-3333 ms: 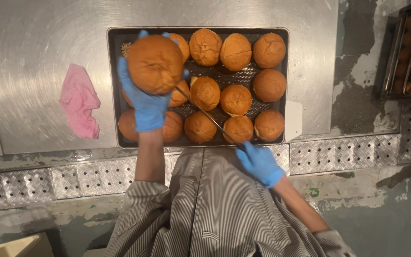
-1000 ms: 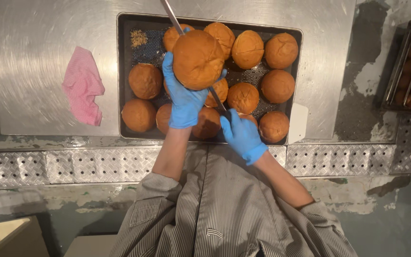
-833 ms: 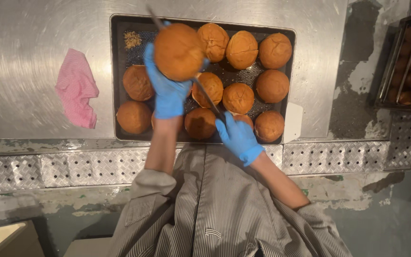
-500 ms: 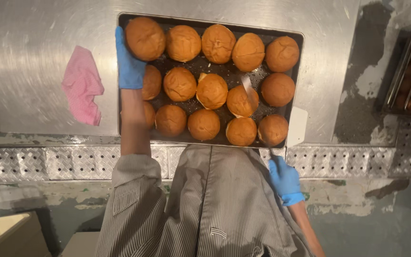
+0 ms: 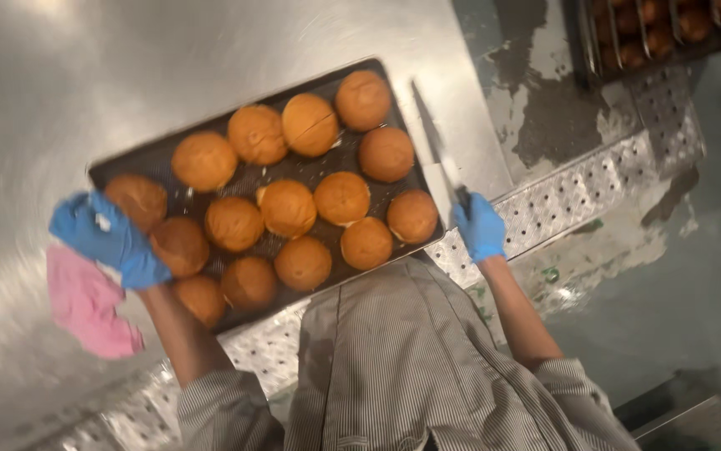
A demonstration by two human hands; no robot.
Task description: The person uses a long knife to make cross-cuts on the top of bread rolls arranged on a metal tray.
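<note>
Thirteen or so golden buns (image 5: 287, 207) filled a dark baking tray (image 5: 337, 159) on the steel table (image 5: 126, 67). Left hand (image 5: 108, 238) gripped the tray's near-left edge, apparently repositioning it. Right hand (image 5: 479, 227), at the tray's right edge, clasped a knife (image 5: 434, 159). Pink cloth (image 5: 89, 305) lay left of the tray.

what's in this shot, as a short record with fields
left hand: blue glove, on the left end of the tray, beside a bun
right hand: blue glove, holds a knife by the handle, blade along the tray's right edge
buns: round, brown, in rows filling the tray
cloth: pink, on the steel table, left of the tray
rack: top right, more buns
</note>
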